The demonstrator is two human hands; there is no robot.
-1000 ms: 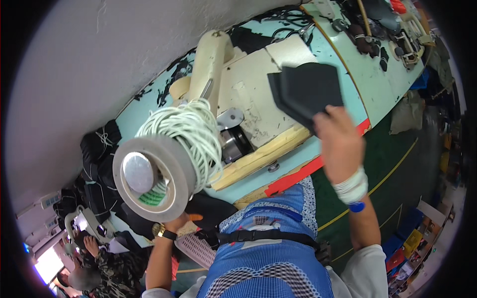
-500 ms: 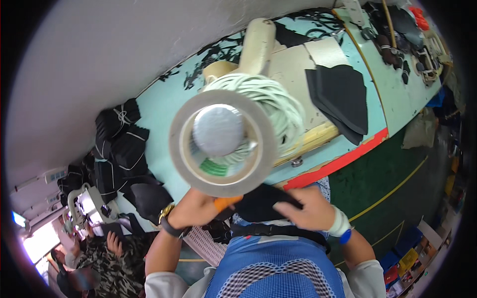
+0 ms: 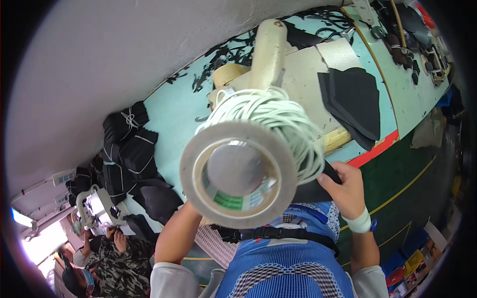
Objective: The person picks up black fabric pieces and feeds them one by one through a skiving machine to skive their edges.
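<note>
My right hand [image 3: 346,188] is closed on the edge of a black fabric piece [image 3: 318,191], thumb on top, at the table's front edge. My left forearm [image 3: 176,236] reaches up beneath a large roll of clear tape [image 3: 188,171]. That roll hides my left hand and whatever it holds, and covers part of the black piece. Behind the tape hangs a thick coil of white cord [image 3: 258,107]. Beyond it stands a cream-coloured post [image 3: 268,54]. Dark flat fabric pieces [image 3: 353,102] lie stacked on a board to the right of the coil.
Tied black bundles [image 3: 131,149] line the table's left end. Black scraps [image 3: 228,54] and scissors [image 3: 343,34] lie along the back of the pale green table [image 3: 166,119]. A co-worker in a camouflage sleeve [image 3: 121,263] sits by a sewing machine [image 3: 97,208] at lower left.
The view has shifted, so the tape roll sits lower and further right. My right hand has moved up and right with the black piece. My left hand, earlier holding something orange, is now hidden.
</note>
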